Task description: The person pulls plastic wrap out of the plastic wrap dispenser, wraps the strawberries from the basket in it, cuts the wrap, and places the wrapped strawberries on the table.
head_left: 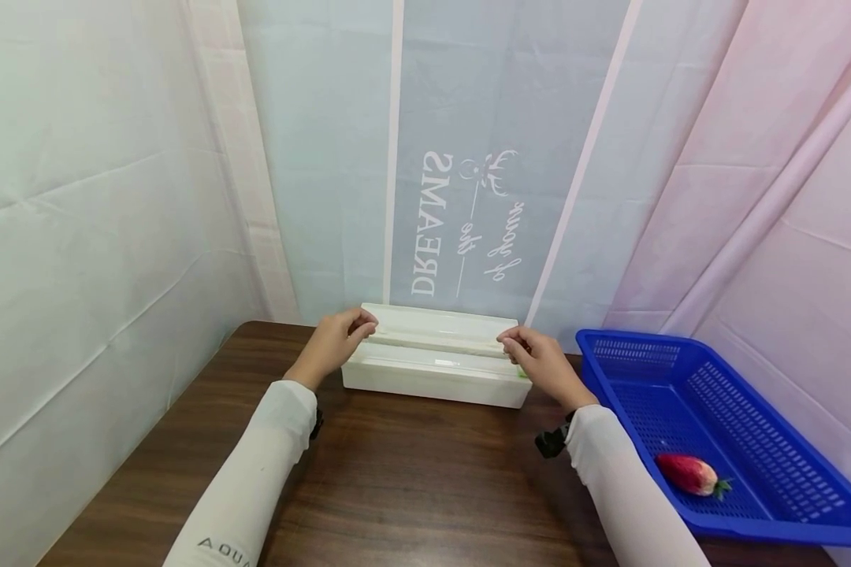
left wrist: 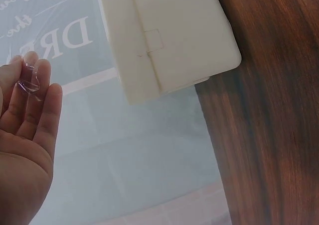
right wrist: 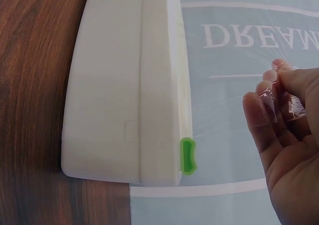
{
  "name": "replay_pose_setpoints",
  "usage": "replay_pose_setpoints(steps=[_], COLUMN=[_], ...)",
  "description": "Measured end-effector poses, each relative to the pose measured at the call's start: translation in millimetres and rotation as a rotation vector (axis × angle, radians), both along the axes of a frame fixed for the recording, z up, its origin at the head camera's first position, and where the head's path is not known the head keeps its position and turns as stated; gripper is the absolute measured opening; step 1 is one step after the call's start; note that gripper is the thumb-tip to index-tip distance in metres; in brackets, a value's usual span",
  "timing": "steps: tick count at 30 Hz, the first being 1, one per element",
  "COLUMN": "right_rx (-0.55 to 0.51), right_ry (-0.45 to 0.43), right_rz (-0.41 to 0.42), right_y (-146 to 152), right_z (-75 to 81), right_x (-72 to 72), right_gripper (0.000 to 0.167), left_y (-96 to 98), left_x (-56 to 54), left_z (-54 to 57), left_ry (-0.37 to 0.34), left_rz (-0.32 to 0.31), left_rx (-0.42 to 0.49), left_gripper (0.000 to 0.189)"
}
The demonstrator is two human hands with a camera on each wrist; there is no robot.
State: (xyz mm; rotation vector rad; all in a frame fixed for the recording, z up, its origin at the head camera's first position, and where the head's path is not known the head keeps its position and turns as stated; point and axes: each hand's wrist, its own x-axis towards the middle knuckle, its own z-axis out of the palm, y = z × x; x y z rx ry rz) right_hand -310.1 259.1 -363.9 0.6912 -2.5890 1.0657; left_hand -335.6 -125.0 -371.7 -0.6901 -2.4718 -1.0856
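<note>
A long white cling film dispenser [head_left: 436, 386] sits at the far edge of the table, with a green slide cutter [right wrist: 188, 156] at its right end. My left hand [head_left: 336, 342] is over the dispenser's left end, pinching a corner of clear cling film [left wrist: 31, 80] between thumb and fingertips. At the right end, my right hand [head_left: 542, 362] pinches the film's other corner, where crumpled plastic [right wrist: 269, 103] shows between the fingers. Faint creases in the wrist views run from the fingertips; most of the transparent sheet hardly shows.
A blue plastic basket [head_left: 773, 394] stands at the right, holding a red fruit [head_left: 688, 474] with green leaves that looks like a strawberry. Brown wooden table [head_left: 411, 480] lies in front of the dispenser. Behind it hangs a printed curtain [head_left: 326, 157].
</note>
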Motion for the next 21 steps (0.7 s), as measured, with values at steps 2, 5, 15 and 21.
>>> replay_pose_setpoints(steps=[2, 5, 15, 21], right_rx=[0.005, 0.007, 0.013, 0.013], right_ry=[0.015, 0.035, 0.095, 0.106], right_rz=[0.001, 0.000, 0.004, 0.001], right_y=[0.1, 0.1, -0.5, -0.2], right_z=[0.7, 2.0, 6.8, 9.9], right_x=[0.5, 2.4, 5.9, 6.5], right_gripper=[0.026, 0.024, 0.020, 0.021], left_y=[0.2, 0.5, 1.6, 1.6], left_x=[0.5, 1.4, 6.9, 9.5], left_z=[0.3, 0.9, 6.0, 9.4], left_ry=[0.009, 0.026, 0.081, 0.097], left_rz=[0.003, 0.001, 0.006, 0.009], left_rx=[0.008, 0.013, 0.027, 0.028], left_gripper=[0.015, 0.012, 0.008, 0.009])
